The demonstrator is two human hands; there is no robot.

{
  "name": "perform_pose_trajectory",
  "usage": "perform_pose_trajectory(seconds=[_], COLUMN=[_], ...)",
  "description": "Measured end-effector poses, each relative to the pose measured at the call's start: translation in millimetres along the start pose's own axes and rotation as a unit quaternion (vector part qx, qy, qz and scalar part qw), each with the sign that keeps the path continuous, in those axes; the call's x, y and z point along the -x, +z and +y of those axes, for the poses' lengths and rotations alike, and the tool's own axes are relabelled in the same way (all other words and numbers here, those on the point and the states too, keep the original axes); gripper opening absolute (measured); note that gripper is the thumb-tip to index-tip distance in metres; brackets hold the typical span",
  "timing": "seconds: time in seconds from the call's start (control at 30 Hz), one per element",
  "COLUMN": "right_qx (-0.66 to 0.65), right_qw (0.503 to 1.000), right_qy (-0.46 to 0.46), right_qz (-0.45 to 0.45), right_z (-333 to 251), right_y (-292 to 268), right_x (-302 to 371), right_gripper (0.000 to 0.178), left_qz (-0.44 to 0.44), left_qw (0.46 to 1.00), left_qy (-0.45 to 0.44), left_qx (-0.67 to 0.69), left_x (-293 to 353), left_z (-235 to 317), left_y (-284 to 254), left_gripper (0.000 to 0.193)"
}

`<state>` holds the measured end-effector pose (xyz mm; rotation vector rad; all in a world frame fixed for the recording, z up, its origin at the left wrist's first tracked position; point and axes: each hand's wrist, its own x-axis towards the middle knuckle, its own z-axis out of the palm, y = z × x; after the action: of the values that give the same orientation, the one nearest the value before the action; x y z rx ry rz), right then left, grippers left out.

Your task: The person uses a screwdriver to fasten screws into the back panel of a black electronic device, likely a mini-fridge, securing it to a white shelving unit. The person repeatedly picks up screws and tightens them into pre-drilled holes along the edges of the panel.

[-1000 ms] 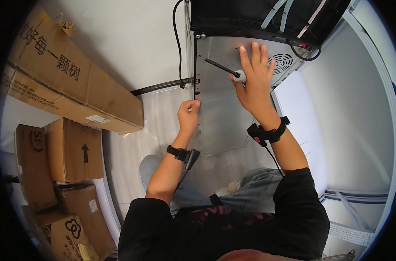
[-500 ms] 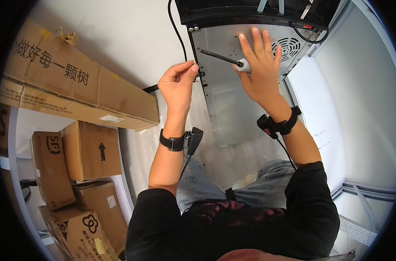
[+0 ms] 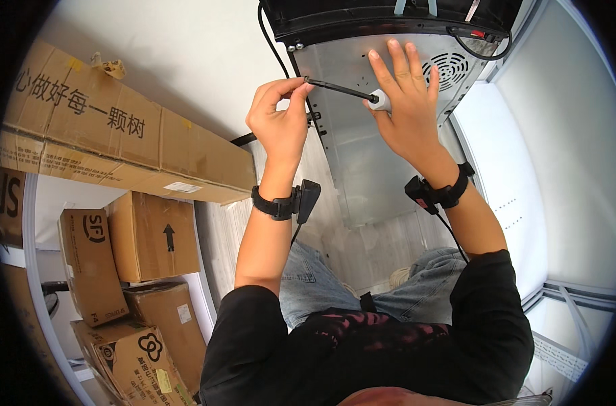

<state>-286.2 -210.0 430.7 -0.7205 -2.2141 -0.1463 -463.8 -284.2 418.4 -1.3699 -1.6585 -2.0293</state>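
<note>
Left hand (image 3: 279,122) now raised to pinch the screwdriver (image 3: 345,91) shaft tip, right hand (image 3: 406,111) with fingers spread, palm pressing its white handle, against the grey metal panel (image 3: 362,169), cardboard boxes (image 3: 119,149) at left

Two bare hands are in view: the left hand (image 3: 279,122) and the right hand (image 3: 408,115). Each wrist carries one black band, two in all. One screwdriver (image 3: 342,90) spans between the hands. One grey metal appliance panel (image 3: 362,142) shows one round vent grille (image 3: 446,68). Two black cables run along the appliance's upper edge. One long cardboard box (image 3: 112,142) lies at the left, and four smaller cardboard boxes (image 3: 149,233) sit stacked below it.
</note>
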Motion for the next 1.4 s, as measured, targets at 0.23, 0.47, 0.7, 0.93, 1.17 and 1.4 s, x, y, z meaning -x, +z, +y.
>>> perform_pose_trajectory(seconds=[0.23, 0.47, 0.7, 0.93, 1.17, 1.4], right_qx=[-0.001, -0.001, 0.004, 0.005, 0.017, 0.001], right_qw=[1.000, 1.000, 1.000, 1.000, 1.000, 1.000], right_qy=[0.001, 0.004, 0.003, 0.002, -0.003, -0.001], right_qz=[0.001, 0.001, 0.002, -0.003, -0.007, 0.017], right_z=[0, 0, -1, 1, 2, -5], right_y=[3, 3, 4, 3, 3, 2], right_x=[-1, 0, -1, 0, 1, -1], right_gripper=[0.065, 0.066, 0.066, 0.066, 0.067, 0.067], left_qz=[0.011, -0.014, -0.018, -0.006, -0.059, -0.097], left_qw=[0.999, 0.994, 0.991, 0.992, 0.982, 0.950], left_qy=[0.034, 0.056, 0.092, -0.125, -0.151, -0.114], left_qx=[-0.039, -0.096, -0.096, 0.031, 0.100, 0.273], left_x=[-2, -8, -11, -12, -17, -13], left_z=[-7, 8, 7, 10, -8, -35], left_y=[1, -1, 2, 6, 6, 5], left_gripper=[0.005, 0.005, 0.007, 0.019, 0.028, 0.030])
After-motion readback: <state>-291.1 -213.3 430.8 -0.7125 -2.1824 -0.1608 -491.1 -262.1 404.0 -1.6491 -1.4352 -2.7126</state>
